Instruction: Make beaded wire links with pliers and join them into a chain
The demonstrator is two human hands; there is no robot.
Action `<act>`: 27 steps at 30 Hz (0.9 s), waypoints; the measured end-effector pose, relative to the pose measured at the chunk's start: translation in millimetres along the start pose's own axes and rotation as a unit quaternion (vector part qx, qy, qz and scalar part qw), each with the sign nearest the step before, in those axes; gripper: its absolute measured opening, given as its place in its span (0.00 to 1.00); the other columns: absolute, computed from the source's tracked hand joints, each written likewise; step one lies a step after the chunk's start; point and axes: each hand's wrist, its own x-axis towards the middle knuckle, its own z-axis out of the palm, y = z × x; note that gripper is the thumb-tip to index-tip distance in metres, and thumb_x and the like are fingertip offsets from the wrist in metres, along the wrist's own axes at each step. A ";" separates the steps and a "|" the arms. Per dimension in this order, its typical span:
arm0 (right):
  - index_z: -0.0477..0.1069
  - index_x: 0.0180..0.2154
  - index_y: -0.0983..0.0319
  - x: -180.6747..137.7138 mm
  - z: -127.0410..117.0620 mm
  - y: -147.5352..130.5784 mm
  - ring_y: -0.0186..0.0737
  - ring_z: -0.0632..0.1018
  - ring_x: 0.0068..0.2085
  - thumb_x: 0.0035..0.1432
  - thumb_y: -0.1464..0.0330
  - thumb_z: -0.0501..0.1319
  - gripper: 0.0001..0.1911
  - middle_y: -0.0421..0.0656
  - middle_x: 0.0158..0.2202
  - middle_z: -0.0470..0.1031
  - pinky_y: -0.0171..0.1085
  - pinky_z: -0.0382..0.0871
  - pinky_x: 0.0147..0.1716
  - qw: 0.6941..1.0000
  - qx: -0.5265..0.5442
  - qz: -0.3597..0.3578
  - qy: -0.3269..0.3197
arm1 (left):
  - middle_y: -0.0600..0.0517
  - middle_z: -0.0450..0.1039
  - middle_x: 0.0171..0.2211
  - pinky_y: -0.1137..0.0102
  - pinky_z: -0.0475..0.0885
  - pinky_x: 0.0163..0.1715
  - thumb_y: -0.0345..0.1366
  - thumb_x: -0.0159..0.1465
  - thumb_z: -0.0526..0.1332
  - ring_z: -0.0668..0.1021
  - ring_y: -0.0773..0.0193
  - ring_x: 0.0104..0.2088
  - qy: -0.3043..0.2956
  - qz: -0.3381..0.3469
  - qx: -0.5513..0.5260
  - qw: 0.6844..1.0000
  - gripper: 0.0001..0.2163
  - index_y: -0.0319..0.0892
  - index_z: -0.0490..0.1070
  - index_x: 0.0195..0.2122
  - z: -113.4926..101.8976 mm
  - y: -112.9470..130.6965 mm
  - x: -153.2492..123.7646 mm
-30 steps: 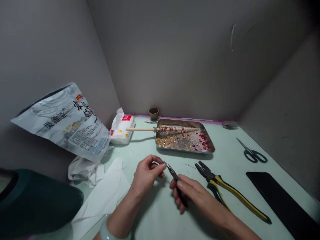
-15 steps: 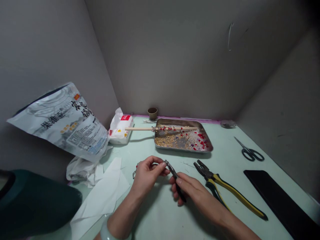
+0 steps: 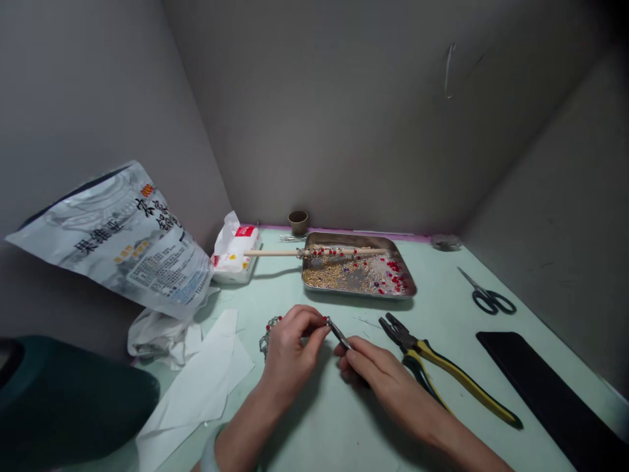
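My left hand [image 3: 291,347] pinches a small beaded metal piece [image 3: 269,331] with red beads, thumb and forefinger pressed together at its right end. My right hand [image 3: 371,370] is wrapped round small dark pliers [image 3: 339,333], whose tips meet the piece just beside my left fingertips. Both hands hover low over the pale green tabletop [image 3: 442,328], close together at the front centre.
Yellow-handled pliers [image 3: 442,370] lie right of my right hand. A metal tray [image 3: 409,283] of gold and red beads sits behind, with a wooden stick [image 3: 275,253] across it. Scissors [image 3: 484,295], a black slab [image 3: 550,387], tissue pack [image 3: 236,252], small cup [image 3: 298,221], printed bag [image 3: 118,242] and white paper [image 3: 201,387] surround.
The beaded piece has come into view left of my left hand. Both hands have drawn slightly closer and the plier tips stay at the piece.
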 end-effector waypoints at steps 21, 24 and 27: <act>0.69 0.35 0.64 -1.1 4.7 3.9 0.35 0.70 0.30 0.64 0.59 0.50 0.17 0.41 0.29 0.68 0.35 0.63 0.29 0.987 0.156 0.022 -0.020 | 0.47 0.74 0.33 0.70 0.72 0.35 0.25 0.63 0.55 0.76 0.64 0.35 -0.006 0.086 0.060 0.994 0.06 0.40 0.71 0.34 -0.2 0.8 -2.7; 0.69 0.35 0.64 -2.1 6.3 3.8 0.34 0.70 0.30 0.64 0.59 0.49 0.17 0.42 0.30 0.69 0.35 0.63 0.29 0.988 0.152 0.017 -0.017 | 0.47 0.75 0.33 0.70 0.72 0.34 0.24 0.62 0.55 0.76 0.64 0.35 0.003 0.094 0.056 0.994 0.07 0.39 0.71 0.34 0.4 1.5 -3.1; 0.68 0.34 0.64 -2.4 8.4 3.7 0.34 0.70 0.30 0.65 0.59 0.49 0.17 0.42 0.30 0.69 0.35 0.63 0.29 0.989 0.146 0.013 -0.012 | 0.47 0.75 0.33 0.71 0.72 0.35 0.24 0.62 0.55 0.77 0.63 0.35 0.012 0.103 0.057 0.993 0.07 0.40 0.71 0.34 0.9 2.2 -3.2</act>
